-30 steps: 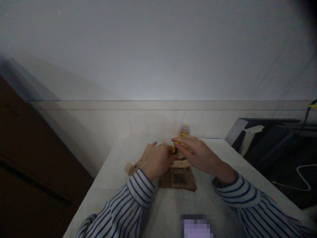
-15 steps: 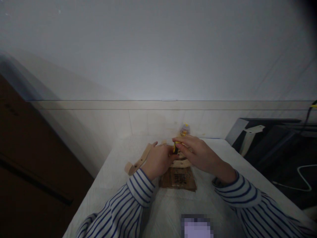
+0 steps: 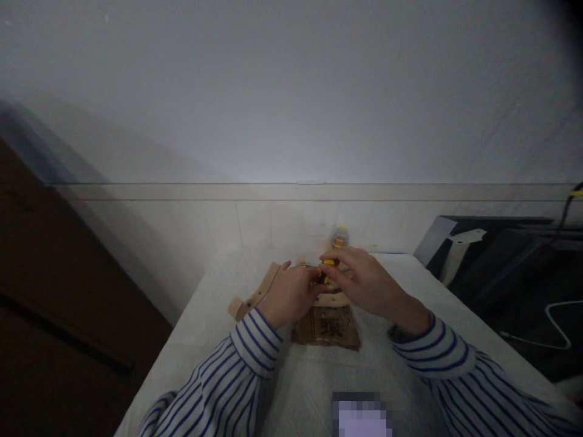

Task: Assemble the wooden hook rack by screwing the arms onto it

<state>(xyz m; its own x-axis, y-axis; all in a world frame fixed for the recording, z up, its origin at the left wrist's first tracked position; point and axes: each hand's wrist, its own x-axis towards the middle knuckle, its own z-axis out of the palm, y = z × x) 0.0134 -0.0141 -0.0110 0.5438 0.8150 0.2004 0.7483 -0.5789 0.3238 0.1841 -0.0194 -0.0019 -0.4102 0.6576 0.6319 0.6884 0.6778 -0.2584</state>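
Note:
Between the fingertips of both hands is a small yellow-and-black object point(image 3: 328, 263), too small and too covered for me to tell its kind. My left hand point(image 3: 291, 294) is closed, pinching its lower black end. From the right, my right hand point(image 3: 371, 282) closes thumb and fingers on the yellow upper part. Under my hands lies a pale wooden piece point(image 3: 332, 300) with dark holes, partly hidden. It is just beyond a brown packet point(image 3: 328, 331) with dark printed characters. Beside my left hand is another pale, angled wooden piece point(image 3: 262, 290) with holes.
A small clear container point(image 3: 339, 235) with yellow and orange bits stands at the table's far edge by the wall. A white cover point(image 3: 195, 352) lies over the table. Dark panels and a white cable point(image 3: 558, 325) are at right, brown furniture point(image 3: 68, 303) at left.
The fingers of my right hand have shifted slightly on the yellow part, and more of it shows. My left hand keeps its pinch almost unmoved.

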